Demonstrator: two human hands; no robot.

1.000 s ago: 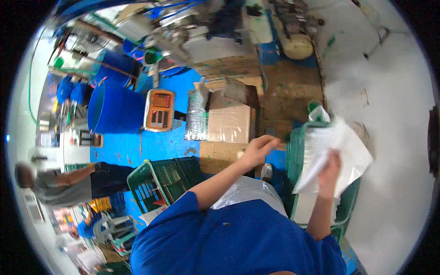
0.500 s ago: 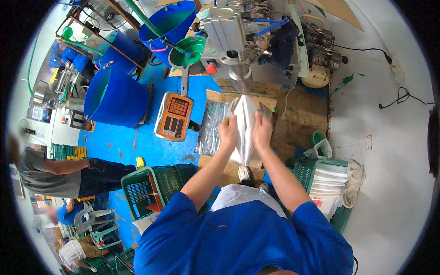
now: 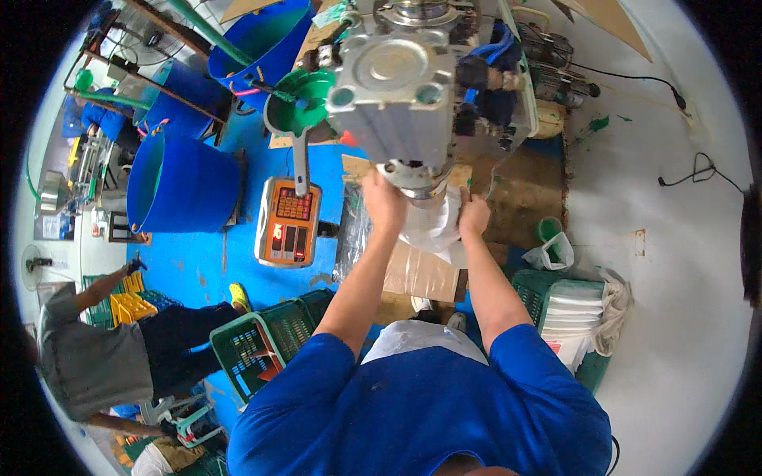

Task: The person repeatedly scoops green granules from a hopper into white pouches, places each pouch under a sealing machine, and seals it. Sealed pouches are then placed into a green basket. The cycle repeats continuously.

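Observation:
A white plastic bag (image 3: 432, 230) hangs around or just beneath the metal outlet (image 3: 419, 186) of the filling machine (image 3: 393, 87); the machine body hides the bag's mouth. On the bag's left side is my left hand (image 3: 384, 205), closed at its edge, with the fingertips partly behind the outlet. My right hand (image 3: 475, 214) pinches the opposite edge. Left of the machine, a grey long-handled pan (image 3: 301, 163) holds green paste (image 3: 308, 103). Its handle reaches over a scale (image 3: 287, 222) with an orange panel and lit red digits.
Cardboard (image 3: 421, 274) lies below the bag. Green crates stand on both sides of me, the right crate (image 3: 530, 289) beside stacked white bags (image 3: 573, 309). Large blue tubs (image 3: 182, 182) stand at left on the blue floor. A co-worker in a grey shirt (image 3: 99, 349) is far left.
Both hands have moved forward and brought the bag up to the outlet. The bag's long shape is now mostly hidden. My view has shifted closer over the machine, and the co-worker's arm has moved.

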